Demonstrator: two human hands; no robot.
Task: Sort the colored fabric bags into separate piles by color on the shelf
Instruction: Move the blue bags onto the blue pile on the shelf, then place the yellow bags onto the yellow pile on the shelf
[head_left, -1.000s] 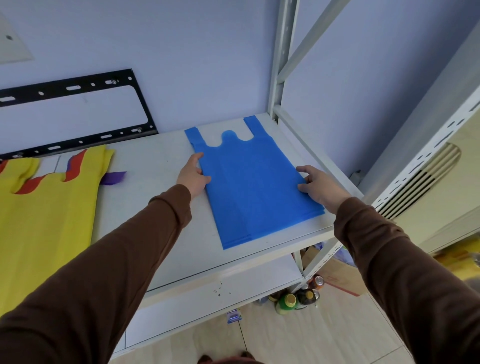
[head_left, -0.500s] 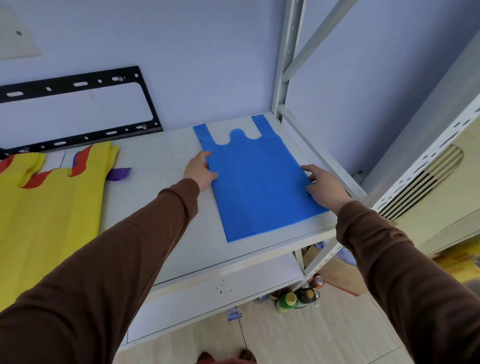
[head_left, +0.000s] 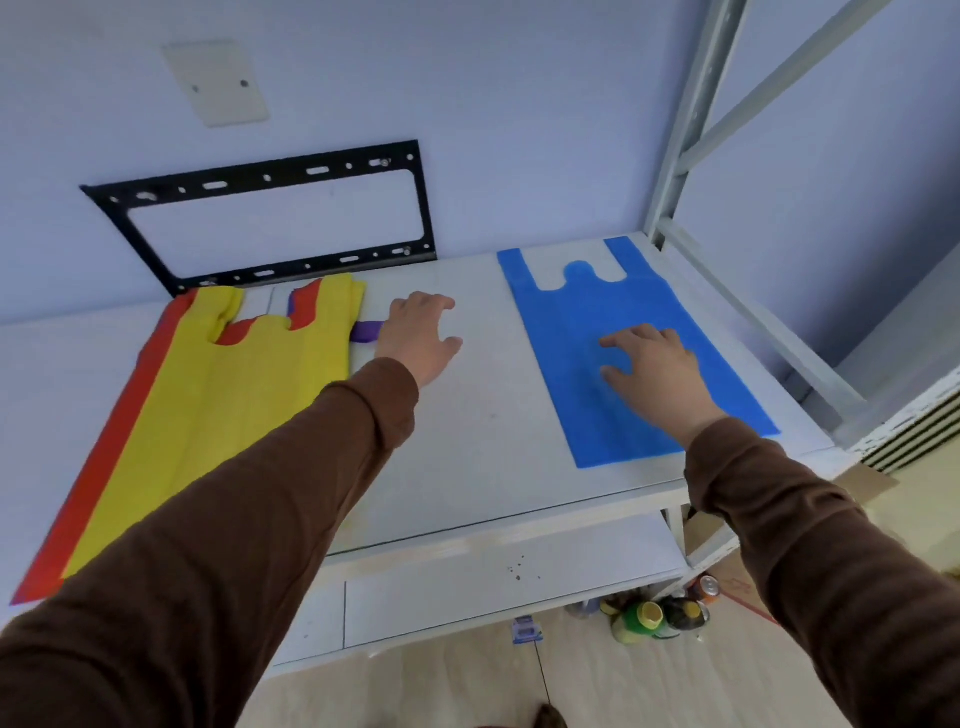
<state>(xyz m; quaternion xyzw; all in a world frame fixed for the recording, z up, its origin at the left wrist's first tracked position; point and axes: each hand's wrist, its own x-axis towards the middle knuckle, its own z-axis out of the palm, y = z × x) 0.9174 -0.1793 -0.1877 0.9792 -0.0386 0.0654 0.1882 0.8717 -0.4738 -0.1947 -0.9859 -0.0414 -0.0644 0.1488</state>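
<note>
Hands spread empty: right hand (head_left: 655, 370) flat on blue bag (head_left: 613, 332), left hand (head_left: 418, 338) over bare shelf (head_left: 488, 415).

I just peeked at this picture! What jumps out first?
The bright blue bag lying flat on the right of the white shelf, with the right hand pressed on it. Next, the big yellow bag on the left, red and purple edges peeking from under it, and the left hand beside it.

Showing four fabric bags lying on the shelf (head_left: 483, 415): one blue bag (head_left: 587, 322), one yellow bag (head_left: 234, 395), one red bag (head_left: 98, 467), one purple bag (head_left: 366, 331)
</note>
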